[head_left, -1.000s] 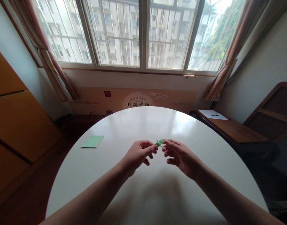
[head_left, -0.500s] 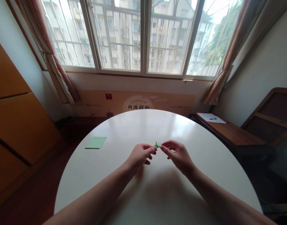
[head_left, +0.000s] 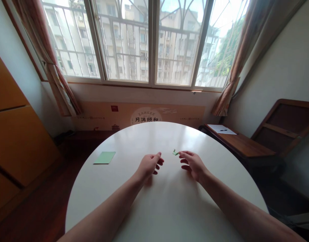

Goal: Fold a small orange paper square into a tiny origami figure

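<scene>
A small green origami crane (head_left: 175,153) is pinched at one side between the thumb and index finger of my right hand (head_left: 193,164). Its thin neck points upward, and its finer folds are too small to make out. The other fingers of that hand are loosely curled and apart. To the left, my left hand (head_left: 150,165) hovers over the table with nothing in it, thumb raised and fingers slightly spread. A gap separates this hand from the crane. On the left part of the table lies a flat square of green paper (head_left: 104,157), perhaps a stack.
Both hands are above a round white table (head_left: 154,208). Beyond its right edge stands a wooden side table (head_left: 235,144) bearing a white sheet (head_left: 217,128) and a dark pen (head_left: 223,130). An orange cabinet (head_left: 20,144) is at the left, with windows (head_left: 177,50) ahead.
My left hand has let go of the crane and moved slightly left. The right hand keeps the crane and has shifted a little to the right. The view has tilted slightly.
</scene>
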The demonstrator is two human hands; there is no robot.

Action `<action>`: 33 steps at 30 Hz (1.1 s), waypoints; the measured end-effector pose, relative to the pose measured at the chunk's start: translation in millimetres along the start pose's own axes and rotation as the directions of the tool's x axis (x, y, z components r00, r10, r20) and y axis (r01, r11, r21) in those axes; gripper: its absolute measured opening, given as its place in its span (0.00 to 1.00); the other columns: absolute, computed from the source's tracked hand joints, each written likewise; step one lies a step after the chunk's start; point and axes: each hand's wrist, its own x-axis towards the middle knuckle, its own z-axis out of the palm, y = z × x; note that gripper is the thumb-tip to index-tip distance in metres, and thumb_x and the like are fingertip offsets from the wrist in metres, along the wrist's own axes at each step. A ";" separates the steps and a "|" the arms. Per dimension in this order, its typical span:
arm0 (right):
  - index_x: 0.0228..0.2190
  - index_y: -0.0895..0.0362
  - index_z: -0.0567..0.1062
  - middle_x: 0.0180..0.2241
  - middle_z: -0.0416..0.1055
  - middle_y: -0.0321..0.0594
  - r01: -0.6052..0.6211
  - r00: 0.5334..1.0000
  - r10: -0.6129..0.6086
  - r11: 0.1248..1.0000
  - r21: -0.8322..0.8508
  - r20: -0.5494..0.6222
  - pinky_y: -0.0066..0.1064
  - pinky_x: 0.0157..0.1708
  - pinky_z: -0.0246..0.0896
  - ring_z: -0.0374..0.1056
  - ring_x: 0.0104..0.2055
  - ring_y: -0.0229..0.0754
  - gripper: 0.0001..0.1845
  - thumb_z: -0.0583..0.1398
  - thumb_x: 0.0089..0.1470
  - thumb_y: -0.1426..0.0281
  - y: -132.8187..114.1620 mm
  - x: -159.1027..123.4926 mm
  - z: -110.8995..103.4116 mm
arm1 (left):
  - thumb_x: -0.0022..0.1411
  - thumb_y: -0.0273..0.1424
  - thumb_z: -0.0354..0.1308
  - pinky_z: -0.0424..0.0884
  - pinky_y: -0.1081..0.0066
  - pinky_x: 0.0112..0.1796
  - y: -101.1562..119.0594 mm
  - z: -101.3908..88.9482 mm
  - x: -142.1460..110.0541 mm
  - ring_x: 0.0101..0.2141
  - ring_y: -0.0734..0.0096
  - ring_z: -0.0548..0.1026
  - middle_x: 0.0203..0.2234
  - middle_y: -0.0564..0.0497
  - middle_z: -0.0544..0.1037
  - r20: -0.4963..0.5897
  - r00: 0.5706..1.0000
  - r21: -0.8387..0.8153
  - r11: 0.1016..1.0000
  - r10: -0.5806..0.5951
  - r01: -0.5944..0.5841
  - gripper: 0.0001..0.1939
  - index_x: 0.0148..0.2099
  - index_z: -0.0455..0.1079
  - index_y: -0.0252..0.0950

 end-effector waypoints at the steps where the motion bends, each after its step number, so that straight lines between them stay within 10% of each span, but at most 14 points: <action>1: 0.44 0.60 0.75 0.39 0.75 0.43 -0.022 1.000 0.022 1.000 -0.013 -0.010 0.30 0.31 0.71 0.72 0.34 0.38 0.15 0.60 0.65 0.61 0.7 8.3 -5.3 | 0.61 0.52 0.52 0.66 0.74 0.22 -2.2 -2.8 3.5 0.26 0.70 0.70 0.30 0.44 0.77 -0.026 1.000 0.007 1.000 0.015 -0.015 0.27 0.31 0.73 0.32; 17: 0.50 0.58 0.74 0.50 0.72 0.45 0.140 0.936 -0.311 0.760 -0.634 -0.166 0.42 0.47 0.72 0.72 0.47 0.45 0.14 0.60 0.66 0.64 17.1 163.7 -178.7 | 0.55 0.57 0.53 0.64 0.74 0.18 -14.3 -7.7 25.3 0.24 0.68 0.69 0.24 0.47 0.75 -0.093 0.977 0.127 0.975 0.192 -0.180 0.29 0.28 0.74 0.34; 33: 0.50 0.58 0.74 0.50 0.72 0.45 0.012 0.941 -0.271 0.622 -0.783 -0.201 0.41 0.46 0.72 0.72 0.47 0.45 0.14 0.60 0.67 0.63 57.1 214.5 -184.0 | 0.55 0.58 0.55 0.66 0.70 0.25 -12.2 -13.4 31.0 0.25 0.64 0.71 0.22 0.46 0.78 -0.027 0.974 0.157 0.963 0.226 -0.219 0.29 0.25 0.76 0.36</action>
